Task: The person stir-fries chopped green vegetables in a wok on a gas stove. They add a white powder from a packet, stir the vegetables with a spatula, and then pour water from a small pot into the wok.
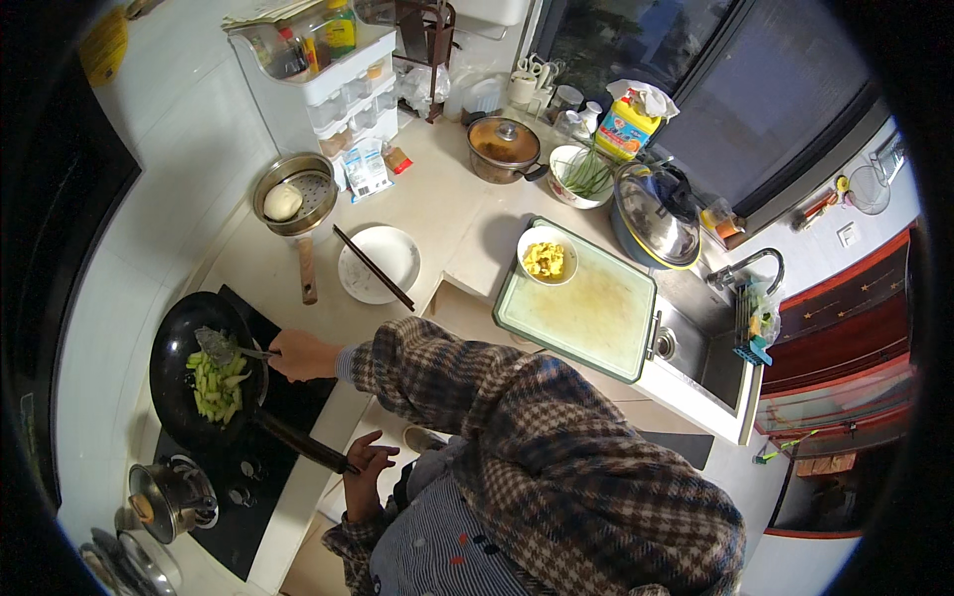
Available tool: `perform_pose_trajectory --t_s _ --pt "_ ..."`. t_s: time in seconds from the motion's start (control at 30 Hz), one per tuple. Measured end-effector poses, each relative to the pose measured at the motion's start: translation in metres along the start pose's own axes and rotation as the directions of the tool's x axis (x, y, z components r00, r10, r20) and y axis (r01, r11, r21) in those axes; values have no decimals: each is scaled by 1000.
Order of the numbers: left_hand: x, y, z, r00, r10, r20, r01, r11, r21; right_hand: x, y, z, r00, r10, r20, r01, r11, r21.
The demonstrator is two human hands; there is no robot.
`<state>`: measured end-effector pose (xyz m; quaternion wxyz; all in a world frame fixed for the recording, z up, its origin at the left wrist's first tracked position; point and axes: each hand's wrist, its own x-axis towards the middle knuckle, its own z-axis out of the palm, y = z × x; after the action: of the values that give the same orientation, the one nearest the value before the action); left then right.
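Observation:
My right hand (304, 356) grips the handle of a metal spatula (218, 346), whose blade rests over chopped green vegetable pieces (218, 391) in a black wok (175, 372). The wok sits on a black glass cooktop (291, 402), and its long handle (305, 445) points towards me. Beside the end of that handle is my left hand (365, 469), its fingers spread and not wrapped around it. Whether the palm touches the handle I cannot tell.
A lidded pot (160, 514) stands on the nearer burner. On the counter are a white plate (395, 249) with chopsticks (373, 268) across it and a steamer pan (317, 190) holding dough. A bowl of scrambled egg (566, 273) rests on the cutting board (589, 328), left of the sink (689, 328).

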<state>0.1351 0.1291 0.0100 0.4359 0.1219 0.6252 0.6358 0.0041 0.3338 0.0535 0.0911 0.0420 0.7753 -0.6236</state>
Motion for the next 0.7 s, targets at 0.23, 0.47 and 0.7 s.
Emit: perform_pose_trajectory --t_s 0.23,0.47,0.7 --pt "-1 3 -6 1000 -7 6 7 1000 30 -4 7 28 908 -379 -181 285 873 -396" --pt "-8 9 -14 1000 -14 21 14 999 35 -19 5 16 960 -221 -174 229 973 29" --pt "-2 -23 -12 995 -76 62 78 996 -38 -139 48 -38 941 126 -314 47 870 491"
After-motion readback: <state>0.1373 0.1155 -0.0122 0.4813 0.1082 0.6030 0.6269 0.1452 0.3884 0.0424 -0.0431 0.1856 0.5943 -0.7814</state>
